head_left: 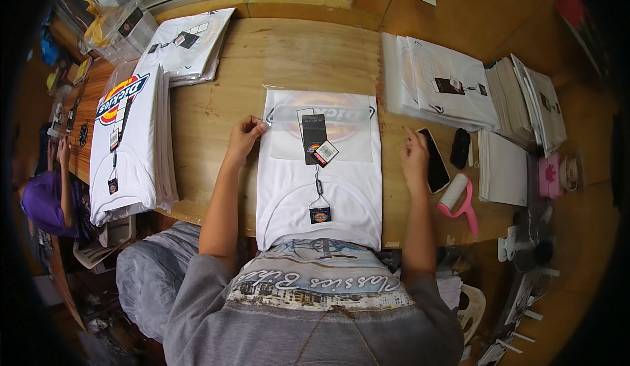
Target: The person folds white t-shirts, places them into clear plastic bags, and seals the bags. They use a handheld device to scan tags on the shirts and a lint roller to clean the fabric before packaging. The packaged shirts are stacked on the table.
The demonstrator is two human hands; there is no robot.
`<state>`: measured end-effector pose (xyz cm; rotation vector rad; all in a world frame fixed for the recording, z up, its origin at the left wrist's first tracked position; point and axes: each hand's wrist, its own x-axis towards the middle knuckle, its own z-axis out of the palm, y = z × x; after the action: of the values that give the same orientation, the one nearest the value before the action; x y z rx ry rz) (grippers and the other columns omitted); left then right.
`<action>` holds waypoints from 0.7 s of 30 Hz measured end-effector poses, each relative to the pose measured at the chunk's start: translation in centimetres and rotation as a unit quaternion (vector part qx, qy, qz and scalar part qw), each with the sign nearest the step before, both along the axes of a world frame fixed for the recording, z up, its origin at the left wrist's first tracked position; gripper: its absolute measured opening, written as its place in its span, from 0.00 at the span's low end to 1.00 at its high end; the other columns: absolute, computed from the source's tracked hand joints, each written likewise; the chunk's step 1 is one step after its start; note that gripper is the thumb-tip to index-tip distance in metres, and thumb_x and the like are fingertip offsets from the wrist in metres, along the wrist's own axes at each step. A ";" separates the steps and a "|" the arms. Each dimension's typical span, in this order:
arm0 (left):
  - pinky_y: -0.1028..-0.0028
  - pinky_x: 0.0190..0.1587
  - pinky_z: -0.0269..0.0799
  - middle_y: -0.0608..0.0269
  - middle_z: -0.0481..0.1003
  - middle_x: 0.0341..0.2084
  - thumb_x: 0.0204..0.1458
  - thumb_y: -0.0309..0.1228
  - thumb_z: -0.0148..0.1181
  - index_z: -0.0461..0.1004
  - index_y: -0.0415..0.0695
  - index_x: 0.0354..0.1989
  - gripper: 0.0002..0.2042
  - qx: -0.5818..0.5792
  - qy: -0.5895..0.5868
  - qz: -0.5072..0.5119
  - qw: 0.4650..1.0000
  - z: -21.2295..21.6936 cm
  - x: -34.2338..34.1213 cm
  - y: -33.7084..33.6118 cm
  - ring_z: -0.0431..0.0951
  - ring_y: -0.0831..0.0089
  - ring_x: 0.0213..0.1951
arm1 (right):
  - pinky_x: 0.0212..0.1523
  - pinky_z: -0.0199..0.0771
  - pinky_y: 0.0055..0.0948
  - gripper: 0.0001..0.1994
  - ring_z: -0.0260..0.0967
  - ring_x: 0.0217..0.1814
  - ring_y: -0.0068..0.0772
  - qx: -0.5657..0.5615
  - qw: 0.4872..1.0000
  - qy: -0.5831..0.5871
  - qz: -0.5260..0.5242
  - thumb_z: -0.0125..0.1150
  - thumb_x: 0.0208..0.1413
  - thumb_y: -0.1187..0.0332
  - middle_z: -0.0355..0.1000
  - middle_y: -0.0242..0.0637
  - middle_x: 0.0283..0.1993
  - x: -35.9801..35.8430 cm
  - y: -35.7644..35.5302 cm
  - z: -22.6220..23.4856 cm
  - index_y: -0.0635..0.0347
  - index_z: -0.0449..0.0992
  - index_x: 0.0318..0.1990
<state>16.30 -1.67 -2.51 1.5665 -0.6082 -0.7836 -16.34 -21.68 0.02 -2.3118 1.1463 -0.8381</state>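
Observation:
A folded white T-shirt (319, 189) lies in front of me, its collar toward my body. Black hang tags (314, 136) rest on it, strung to a small black label at the collar. A clear plastic bag (357, 126) covers the shirt's far part, and a coloured print shows through. At the left edge my left hand (248, 135) is closed, thumb and fingers pinching the bag's edge. My right hand (414, 156) is off the shirt to the right, fingers loosely apart and holding nothing, beside a black phone (434, 161).
Folded white shirts (134, 162) are stacked at the left, with bagged ones (190, 44) behind. More bagged shirts (446, 80) lie at the far right. A pink-handled lint roller (459, 198) and a black case (460, 148) sit near the phone. Another person in purple (49, 198) is at far left.

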 end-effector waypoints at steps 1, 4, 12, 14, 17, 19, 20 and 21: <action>0.84 0.27 0.60 0.73 0.66 0.19 0.46 0.28 0.55 0.68 0.41 0.23 0.05 -0.004 -0.007 0.000 1.000 0.1 0.0 -0.1 0.63 0.85 0.23 | 0.34 0.68 0.27 0.20 0.66 0.33 0.35 0.088 0.994 -0.058 0.017 0.54 0.41 0.78 0.66 0.43 0.37 1.5 -0.5 -0.8 0.64 0.64 0.46; 0.84 0.29 0.59 0.73 0.66 0.19 0.47 0.29 0.53 0.67 0.42 0.24 0.05 -0.009 0.028 -0.009 1.000 0.3 0.0 -0.4 0.62 0.85 0.24 | 0.29 0.67 0.20 0.15 0.66 0.27 0.24 0.221 0.960 -0.171 0.031 0.58 0.41 0.76 0.69 0.35 0.28 4.6 -2.8 -3.2 0.66 0.68 0.40; 0.85 0.32 0.57 0.75 0.65 0.22 0.50 0.32 0.50 0.66 0.44 0.27 0.06 0.002 0.119 -0.021 0.993 1.4 -2.2 2.7 0.61 0.85 0.26 | 0.30 0.63 0.16 0.03 0.62 0.27 0.17 0.363 0.918 -0.128 0.101 0.54 0.46 0.75 0.67 0.28 0.23 3.1 -1.8 -1.3 0.66 0.71 0.28; 0.85 0.31 0.58 0.75 0.65 0.22 0.50 0.32 0.50 0.66 0.44 0.27 0.05 0.022 0.162 -0.025 0.986 1.8 -3.7 5.0 0.61 0.86 0.26 | 0.32 0.63 0.16 0.03 0.61 0.27 0.16 0.377 0.910 -0.113 0.131 0.53 0.47 0.74 0.66 0.26 0.24 0.6 0.6 -1.1 0.65 0.71 0.29; 0.84 0.30 0.59 0.75 0.65 0.22 0.50 0.33 0.50 0.65 0.44 0.28 0.06 0.056 0.206 -0.046 0.976 2.0 -6.2 9.4 0.62 0.86 0.26 | 0.34 0.62 0.15 0.04 0.59 0.29 0.14 0.461 0.864 -0.095 0.178 0.53 0.47 0.73 0.63 0.24 0.27 -4.3 4.6 -1.9 0.63 0.68 0.30; 0.84 0.30 0.60 0.75 0.65 0.22 0.50 0.33 0.50 0.66 0.44 0.28 0.06 0.076 0.225 -0.063 0.969 2.4 -8.3 12.4 0.63 0.85 0.26 | 0.34 0.61 0.15 0.03 0.59 0.30 0.13 0.498 0.838 -0.067 0.213 0.53 0.48 0.73 0.61 0.23 0.27 -7.1 7.5 -1.1 0.62 0.67 0.30; 0.84 0.31 0.61 0.75 0.65 0.22 0.50 0.33 0.50 0.66 0.44 0.28 0.06 0.101 0.243 -0.077 0.962 3.6 -9.3 13.9 0.64 0.85 0.26 | 0.34 0.60 0.15 0.03 0.58 0.31 0.13 0.499 0.834 -0.040 0.233 0.52 0.48 0.73 0.61 0.23 0.27 -8.3 8.9 -0.6 0.62 0.67 0.30; 0.84 0.31 0.61 0.74 0.65 0.22 0.50 0.33 0.51 0.66 0.44 0.27 0.06 0.105 0.240 -0.080 0.962 3.4 -10.3 15.8 0.64 0.85 0.27 | 0.33 0.60 0.15 0.03 0.58 0.31 0.14 0.545 0.807 -0.032 0.225 0.52 0.49 0.72 0.61 0.23 0.27 -9.3 10.5 -0.1 0.62 0.67 0.29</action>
<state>5.95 14.16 0.85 1.4512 -0.3016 -1.3355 -25.60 -11.23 -0.12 -1.4211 0.6752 0.0043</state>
